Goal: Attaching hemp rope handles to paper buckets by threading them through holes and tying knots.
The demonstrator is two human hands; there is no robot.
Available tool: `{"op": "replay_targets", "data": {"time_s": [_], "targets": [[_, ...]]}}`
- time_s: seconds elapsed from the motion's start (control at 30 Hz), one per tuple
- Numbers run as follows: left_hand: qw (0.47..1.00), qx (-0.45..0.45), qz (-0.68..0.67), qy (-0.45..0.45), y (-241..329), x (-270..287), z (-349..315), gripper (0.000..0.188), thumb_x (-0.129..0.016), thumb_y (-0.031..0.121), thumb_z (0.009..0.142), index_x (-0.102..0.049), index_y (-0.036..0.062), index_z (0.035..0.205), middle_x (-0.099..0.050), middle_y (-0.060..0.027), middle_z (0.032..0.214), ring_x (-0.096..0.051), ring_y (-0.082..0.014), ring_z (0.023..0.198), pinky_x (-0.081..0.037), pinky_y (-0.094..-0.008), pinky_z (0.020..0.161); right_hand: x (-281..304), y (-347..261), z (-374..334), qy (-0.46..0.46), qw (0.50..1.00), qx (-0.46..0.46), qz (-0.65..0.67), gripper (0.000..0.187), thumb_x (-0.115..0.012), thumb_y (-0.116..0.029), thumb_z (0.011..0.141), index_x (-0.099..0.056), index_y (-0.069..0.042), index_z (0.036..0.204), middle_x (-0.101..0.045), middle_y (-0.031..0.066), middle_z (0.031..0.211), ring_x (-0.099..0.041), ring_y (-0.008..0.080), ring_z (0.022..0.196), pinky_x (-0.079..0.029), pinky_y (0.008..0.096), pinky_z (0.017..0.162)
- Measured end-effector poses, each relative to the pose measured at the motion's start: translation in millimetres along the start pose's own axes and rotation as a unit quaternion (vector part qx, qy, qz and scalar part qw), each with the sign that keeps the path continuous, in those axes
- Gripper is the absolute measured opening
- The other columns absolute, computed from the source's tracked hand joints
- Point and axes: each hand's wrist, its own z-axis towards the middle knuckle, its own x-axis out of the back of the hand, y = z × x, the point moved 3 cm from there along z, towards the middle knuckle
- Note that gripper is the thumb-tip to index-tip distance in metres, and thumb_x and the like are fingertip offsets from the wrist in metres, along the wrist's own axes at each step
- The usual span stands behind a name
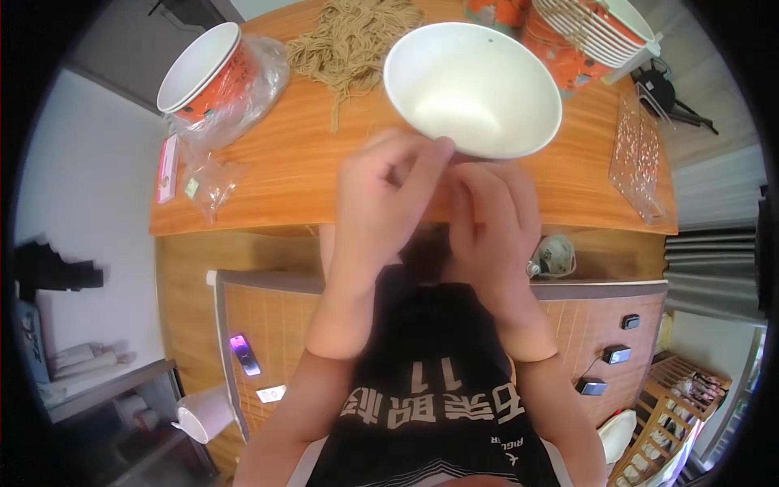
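Observation:
A white paper tub (475,89) stands tilted on the wooden table, its round mouth turned toward me. It looks empty, and a small dark hole shows near its far rim. My left hand (385,191) is closed on the near rim, thumb at the edge and the other fingers bent behind it. Just below that rim, my right hand (499,215) has its fingers curled in a pinch close to the tub's outer side. Whatever those fingers hold, if anything, is hidden and slightly blurred. Behind the tub lies a tangled heap of tan cord (353,40).
Stacked orange-and-white tubs (207,89) in clear plastic stand at the left. More stacked tubs (592,40) are at the far right. A pink-and-white box (167,169), a plastic bag (215,183) and a speckled sheet (635,154) lie near the table's sides.

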Motion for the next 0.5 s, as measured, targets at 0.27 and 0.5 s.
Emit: {"op": "replay_targets", "data": {"time_s": [0.27,0.5], "targets": [[0.989,0.007,0.149,0.019,28,15,-1,0.009,-0.079,0.003,0.083,-0.073,-0.0005,0.088,-0.067,-0.0001,0.076,-0.048,-0.0024,0.063,-0.036,-0.0201,0.055,-8,7,-10,-0.035,0.999,-0.011,-0.016,0.022,-0.074,-0.007,0.082,-0.07,-0.01,0.104,-0.067,0.0023,0.094,-0.064,0.0219,0.087,-0.047,0.0343,0.073],[0.999,0.045,0.018,-0.01,24,15,1,0.007,-0.071,0.001,0.093,-0.068,-0.0013,0.099,-0.074,-0.0035,0.084,-0.06,-0.002,0.068,-0.043,-0.0168,0.059,-47,11,-49,-0.036,0.741,-0.409,0.532,0.031,-0.064,-0.026,0.101,-0.063,-0.004,0.122,-0.067,0.0082,0.117,-0.064,0.0192,0.108,-0.05,0.0328,0.094]]}}
